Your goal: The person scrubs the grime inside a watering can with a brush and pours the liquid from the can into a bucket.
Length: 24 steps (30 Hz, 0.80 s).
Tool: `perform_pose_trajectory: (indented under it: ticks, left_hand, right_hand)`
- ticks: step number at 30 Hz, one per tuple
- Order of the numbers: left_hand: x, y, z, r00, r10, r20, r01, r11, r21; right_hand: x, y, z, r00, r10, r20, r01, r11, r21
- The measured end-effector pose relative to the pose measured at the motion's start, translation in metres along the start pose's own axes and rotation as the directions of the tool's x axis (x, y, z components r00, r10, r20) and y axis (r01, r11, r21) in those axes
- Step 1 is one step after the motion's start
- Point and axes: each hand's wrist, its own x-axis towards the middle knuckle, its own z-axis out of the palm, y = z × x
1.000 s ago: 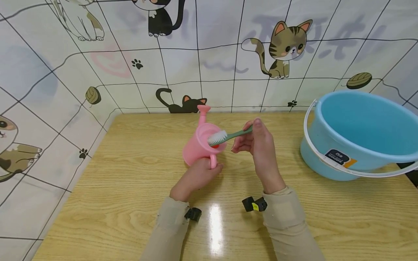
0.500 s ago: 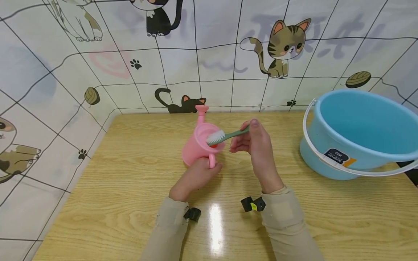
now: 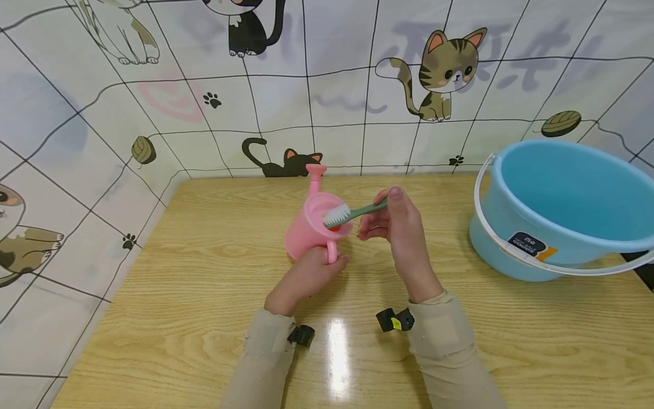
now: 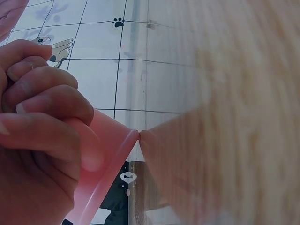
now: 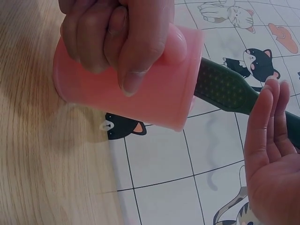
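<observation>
Pink plastic makes up the can [image 3: 301, 236], which is near the middle of the surface [image 3: 194, 272], tilted so that its mouth turns toward the person's right. Whether its base rests fully on the surface is hard to tell. Its spout [image 3: 315, 182] points away from the person, and its handle [image 3: 332, 251] is on the near side.

Both hands are occupied. The left hand [image 3: 308, 272] has its fingers curled round the can's handle. The right hand [image 3: 410, 238] pinches the green brush [image 3: 365, 210] by the far end of its shaft, thumb on top. The brush slants down to the left, its head at the can's mouth and partly inside it, with the white bristles [image 3: 336, 215] facing up. Just under the head, a bit of something red [image 3: 335, 228] shows inside the can, mostly hidden.

Well to the right stands a blue bucket [image 3: 516, 210], its white bail [image 3: 511, 251] hanging across the front below a dark label [image 3: 527, 242]. Behind the surface, a white cloth [image 3: 337, 102] carries a grid and cartoon cats. Beige sleeves [image 3: 265, 352] cover both forearms, with a small black device [image 3: 301, 335] at each cuff.
</observation>
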Motion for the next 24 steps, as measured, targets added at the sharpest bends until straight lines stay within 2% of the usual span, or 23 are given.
perform_pose_trajectory:
  ticks: [16,24]
  left_hand:
    - [-0.0009,0.0009,-0.0009,0.999,-0.040,0.004,0.041,0.999,-0.023]
    - [-0.0002,-0.0016,-0.0004,1.000,-0.020,-0.001,0.020,0.999,-0.034]
  right_hand:
    - [0.0002,0.0024,0.0010,1.000,0.018,0.012,-0.018,1.000,-0.013]
    - [0.0008,0.0052,0.0017,0.999,0.012,0.037,-0.013,1.000,0.013]
